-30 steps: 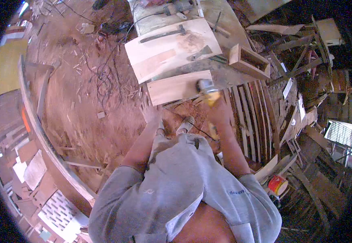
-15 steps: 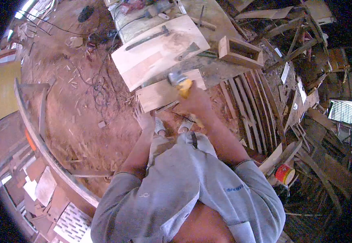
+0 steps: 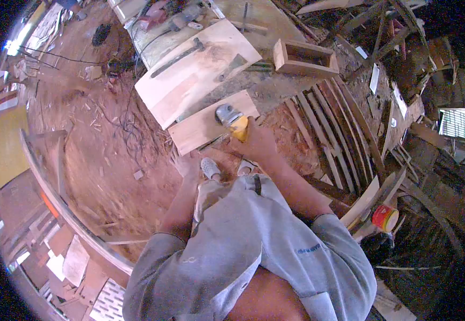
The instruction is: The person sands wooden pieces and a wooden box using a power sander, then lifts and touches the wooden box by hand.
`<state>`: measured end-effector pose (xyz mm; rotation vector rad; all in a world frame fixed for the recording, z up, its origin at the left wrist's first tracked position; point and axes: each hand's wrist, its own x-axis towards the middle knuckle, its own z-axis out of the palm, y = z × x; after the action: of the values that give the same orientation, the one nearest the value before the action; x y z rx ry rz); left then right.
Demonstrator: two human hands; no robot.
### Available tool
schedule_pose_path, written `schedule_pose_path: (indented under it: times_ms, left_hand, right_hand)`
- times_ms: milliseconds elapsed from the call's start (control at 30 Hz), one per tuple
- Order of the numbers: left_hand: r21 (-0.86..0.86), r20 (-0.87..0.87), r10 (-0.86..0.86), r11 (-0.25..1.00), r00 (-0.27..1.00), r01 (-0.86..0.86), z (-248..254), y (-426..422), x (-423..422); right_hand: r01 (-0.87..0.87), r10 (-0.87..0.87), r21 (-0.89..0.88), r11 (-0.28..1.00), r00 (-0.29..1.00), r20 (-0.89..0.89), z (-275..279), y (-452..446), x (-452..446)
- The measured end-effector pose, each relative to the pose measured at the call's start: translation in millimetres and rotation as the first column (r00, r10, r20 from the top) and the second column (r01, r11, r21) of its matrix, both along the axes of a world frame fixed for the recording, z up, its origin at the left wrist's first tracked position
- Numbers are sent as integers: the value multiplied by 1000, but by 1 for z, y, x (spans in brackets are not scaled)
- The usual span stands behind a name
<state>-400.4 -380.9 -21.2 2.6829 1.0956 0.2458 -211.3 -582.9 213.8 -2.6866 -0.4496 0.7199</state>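
Observation:
My right hand (image 3: 252, 140) grips a yellow angle grinder (image 3: 237, 126). Its grey head sits over a short, pale wooden board (image 3: 197, 129), and the disc's contact with the wood is hidden. At the board's near left corner is my left hand (image 3: 189, 161), closed on the edge, with its fingers blurred. Just beyond the board lies a wider wooden panel (image 3: 181, 80). A long dark tool (image 3: 178, 58) and a dark, flat triangular piece (image 3: 234, 67) rest on that panel.
An open wooden box (image 3: 307, 58) stands on the bench at right. Stacked wooden strips (image 3: 331, 136) lie below it. Tangled cable (image 3: 131, 131) covers the floor at left. A red and yellow can (image 3: 385, 218) sits near my right elbow.
The grinder has shifted left along the board in my right hand. The board, panel and box appear farther left in view. My left hand stays by the board's corner, now more blurred.

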Motion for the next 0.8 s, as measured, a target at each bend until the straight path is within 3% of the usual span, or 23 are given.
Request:
schedule_pose_path:
  times_ms: [67, 167, 267, 333, 367, 400, 500, 533, 567, 600, 633, 700, 733, 767, 800]
  left_hand:
    - [49, -11, -12, 999, 1000, 13, -17, 3, -4]
    - [53, 28, -10, 999, 1000, 9, -30, 6, -10]
    - [-56, 195, 55, 997, 979, -45, -14, 0, -3]
    - [30, 103, -17, 999, 994, 14, -3, 2, -2]
    - [71, 52, -47, 997, 998, 44, 5, 2, -3]
    - [-55, -13, -80, 995, 997, 79, 15, -1, -2]
    - [-430, -173, -220, 894, 960, 128, 67, -25, 5]
    - [-546, -216, -275, 830, 937, 117, 84, -34, 5]
    - [-552, -177, -344, 810, 922, 197, 98, -41, 10]
    - [-556, -136, -411, 784, 901, 274, 110, -47, 14]
    - [-432, -38, -499, 789, 866, 436, 120, -48, 29]
    - [-138, 56, -550, 822, 833, 552, 146, -56, 66]
    - [13, 74, -510, 860, 857, 510, 156, -60, 86]
    - [37, 8, -505, 863, 863, 504, 154, -59, 101]
    - [61, -60, -495, 865, 867, 498, 150, -56, 113]
  right_hand:
    - [-8, 9, 16, 1000, 999, -36, 7, 1, -1]
    - [114, -116, 50, 992, 991, 58, -5, -25, 21]
    - [272, -274, 34, 962, 958, 89, 1, -54, 52]
    - [236, -266, 280, 931, 961, 75, -20, -86, 73]
    - [278, -299, 270, 922, 954, 37, -31, -97, 83]
    - [321, -332, 259, 911, 943, 1, -41, -107, 93]
    - [100, -144, 418, 903, 987, 75, -145, -159, 145]
    - [128, -126, 465, 876, 991, -35, -157, -162, 158]
    - [167, -108, 502, 848, 983, -145, -168, -165, 170]
    - [312, -117, 500, 808, 916, -383, -168, -162, 181]
    - [413, -104, 477, 776, 829, -549, -163, -158, 184]
    - [563, -81, 379, 734, 627, -775, -144, -145, 186]
    - [608, -61, 331, 722, 533, -844, -125, -134, 185]
    - [646, -40, 278, 711, 432, -901, -107, -124, 184]
    - [623, 24, 300, 722, 412, -911, -93, -117, 182]
